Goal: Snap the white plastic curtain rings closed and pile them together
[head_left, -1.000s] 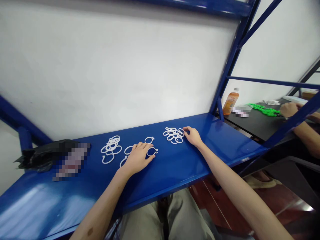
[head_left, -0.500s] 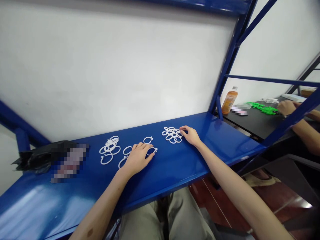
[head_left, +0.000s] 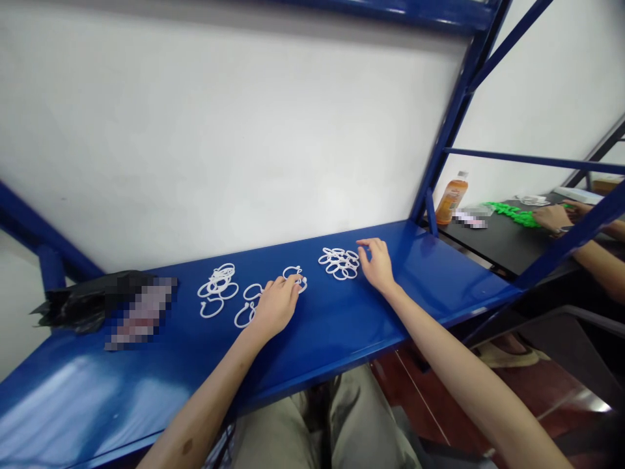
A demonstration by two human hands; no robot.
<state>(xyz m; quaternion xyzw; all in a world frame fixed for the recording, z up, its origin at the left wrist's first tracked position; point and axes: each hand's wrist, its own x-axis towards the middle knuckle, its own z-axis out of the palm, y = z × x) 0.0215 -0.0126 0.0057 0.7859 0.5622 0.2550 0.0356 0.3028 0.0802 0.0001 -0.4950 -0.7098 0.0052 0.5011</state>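
Several white plastic rings lie on the blue shelf (head_left: 342,326). My left hand (head_left: 276,305) has its fingers drawn together, pinching one white ring (head_left: 301,282) just below another loose ring (head_left: 291,271). More loose rings (head_left: 250,294) lie to its left, and a small heap of rings (head_left: 217,283) lies farther left. My right hand (head_left: 379,266) hovers with its fingers apart at the right edge of a flat cluster of rings (head_left: 338,263), its fingertips close to the cluster and nothing held.
A black bag (head_left: 81,305) sits at the shelf's left end. A blue frame post (head_left: 442,143) rises at the right. Beyond it, a dark table holds an orange bottle (head_left: 452,197) and green parts (head_left: 512,213), where another person's hands (head_left: 554,217) work.
My left hand went from lying flat over a ring to pinching it and sliding it up and right. My right hand lifted slightly off the cluster, fingers spreading.
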